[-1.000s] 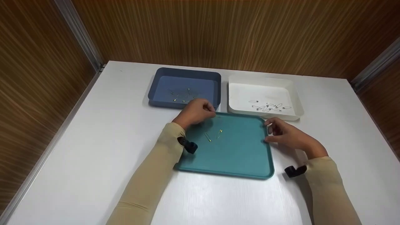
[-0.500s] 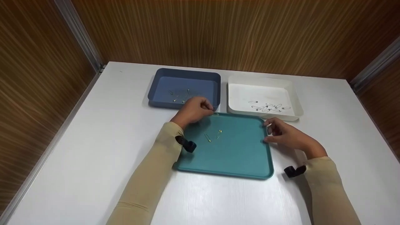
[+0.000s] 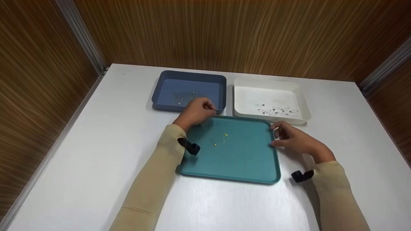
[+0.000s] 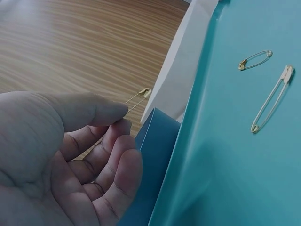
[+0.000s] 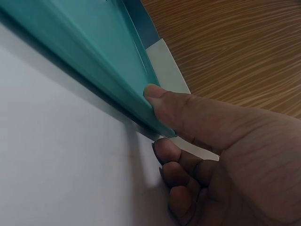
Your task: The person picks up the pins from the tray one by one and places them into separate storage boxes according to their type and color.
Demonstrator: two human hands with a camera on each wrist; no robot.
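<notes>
A teal tray (image 3: 237,160) lies on the white table with two gold safety pins (image 3: 219,139) on it, also seen as two pins (image 4: 265,89) in the left wrist view. My left hand (image 3: 197,112) hovers at the tray's far left corner, by the blue bin (image 3: 167,86), pinching a small gold safety pin (image 4: 139,98) between thumb and fingertips. My right hand (image 3: 293,138) rests at the tray's right edge (image 5: 113,80), thumb on the rim, fingers curled below it.
The blue bin holds several gold pins (image 3: 184,98). A white bin (image 3: 303,102) to its right holds several silver pins (image 3: 276,110). Wood-panelled walls enclose the table on three sides. Black straps sit at both wrists.
My left hand has shifted slightly back and left, toward the blue bin, with the pin in its fingers. The right hand has stayed at the tray's edge.
</notes>
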